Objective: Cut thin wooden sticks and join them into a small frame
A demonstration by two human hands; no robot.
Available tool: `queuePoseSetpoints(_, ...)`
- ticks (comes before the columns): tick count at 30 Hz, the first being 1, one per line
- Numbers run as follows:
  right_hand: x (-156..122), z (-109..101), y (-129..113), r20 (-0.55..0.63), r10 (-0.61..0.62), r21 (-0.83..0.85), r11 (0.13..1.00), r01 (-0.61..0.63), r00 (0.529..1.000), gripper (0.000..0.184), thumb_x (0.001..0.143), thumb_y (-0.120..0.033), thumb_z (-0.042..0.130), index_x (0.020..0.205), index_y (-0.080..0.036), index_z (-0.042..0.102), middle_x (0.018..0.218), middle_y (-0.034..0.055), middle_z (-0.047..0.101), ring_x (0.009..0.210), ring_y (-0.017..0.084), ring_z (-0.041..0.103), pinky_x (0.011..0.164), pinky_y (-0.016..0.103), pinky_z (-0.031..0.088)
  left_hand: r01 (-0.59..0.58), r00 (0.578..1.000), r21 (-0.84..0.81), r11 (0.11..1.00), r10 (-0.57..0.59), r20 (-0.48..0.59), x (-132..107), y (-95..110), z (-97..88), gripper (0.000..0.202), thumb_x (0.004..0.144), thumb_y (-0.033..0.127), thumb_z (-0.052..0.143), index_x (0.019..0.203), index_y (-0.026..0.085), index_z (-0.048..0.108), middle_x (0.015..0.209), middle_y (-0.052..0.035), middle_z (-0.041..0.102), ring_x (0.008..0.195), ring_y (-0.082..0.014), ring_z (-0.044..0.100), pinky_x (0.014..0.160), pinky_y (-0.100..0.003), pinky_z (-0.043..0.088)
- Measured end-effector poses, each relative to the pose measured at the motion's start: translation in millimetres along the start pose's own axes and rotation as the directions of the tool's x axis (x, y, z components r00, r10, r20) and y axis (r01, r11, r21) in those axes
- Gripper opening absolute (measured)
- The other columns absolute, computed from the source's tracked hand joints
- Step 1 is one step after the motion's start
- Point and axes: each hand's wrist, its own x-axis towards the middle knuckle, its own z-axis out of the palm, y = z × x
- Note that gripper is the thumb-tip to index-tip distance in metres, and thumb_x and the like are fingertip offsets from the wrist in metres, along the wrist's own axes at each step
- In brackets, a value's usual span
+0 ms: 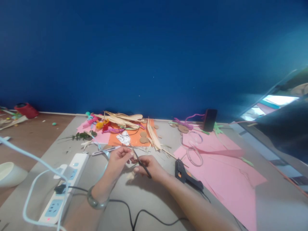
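In the middle of the table, my right hand (151,168) is closed round the dark handles of a pair of scissors (144,168), whose blades point up and to the left. Just left of it, my left hand (120,158) pinches something small and pale between thumb and fingertips, too small to name. The two hands almost meet. A frayed pale tuft (130,175) shows beneath them. Beyond the hands are dried corn husks (124,118), an orange sheet (115,139), round brown discs (143,140) and a speckled white piece (123,138).
A white power strip (78,162) with cords lies to the left, near a white cup (11,175). On the right are a black glue gun (185,176), pink sheets (231,179) and a standing phone (210,120). A blue wall (154,57) rises behind the table.
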Motion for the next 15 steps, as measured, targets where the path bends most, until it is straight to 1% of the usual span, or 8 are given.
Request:
queuePoseSetpoints(6,0.9,-1.5,1.7,-0.002,-0.01,-0.008,1.0,0.01,1.0,0.049,0.054,-0.046,0.08,0.086,-0.011,0.069,0.049,-0.0046,0.052,0.042,0.007,0.043,0.041,0.019,0.035,-0.003,1.0,0.004,1.0,0.003,-0.007,1.2,1.3,-0.1,0.014,0.07,0.026,0.068,0.07,0.015,0.06,0.056,0.0004,0.065,0.052,-0.0105,0.057,0.051,-0.02,0.041)
queuePoseSetpoints(12,0.1,-3.6,-1.8,-0.005,0.012,-0.036,0.999,-0.012,1.0,0.049,0.053,-0.048,0.08,0.085,-0.012,0.07,0.048,-0.0045,0.051,0.041,0.007,0.043,0.04,0.019,0.034,-0.007,1.0,0.012,1.0,0.007,-0.009,1.4,1.6,-0.1,0.013,0.069,0.026,0.068,0.068,0.015,0.06,0.054,0.0005,0.063,0.051,-0.0107,0.057,0.051,-0.021,0.041)
queuePoseSetpoints(15,0.1,-5.1,-1.7,0.001,0.022,-0.049,0.999,-0.022,1.0,0.047,0.053,-0.046,0.08,0.084,-0.012,0.071,0.049,-0.0042,0.052,0.041,0.007,0.042,0.04,0.018,0.033,-0.014,1.0,0.022,1.0,0.014,-0.013,1.6,1.6,-0.5,0.012,0.069,0.025,0.068,0.069,0.015,0.06,0.053,0.0008,0.063,0.051,-0.0103,0.056,0.051,-0.021,0.041)
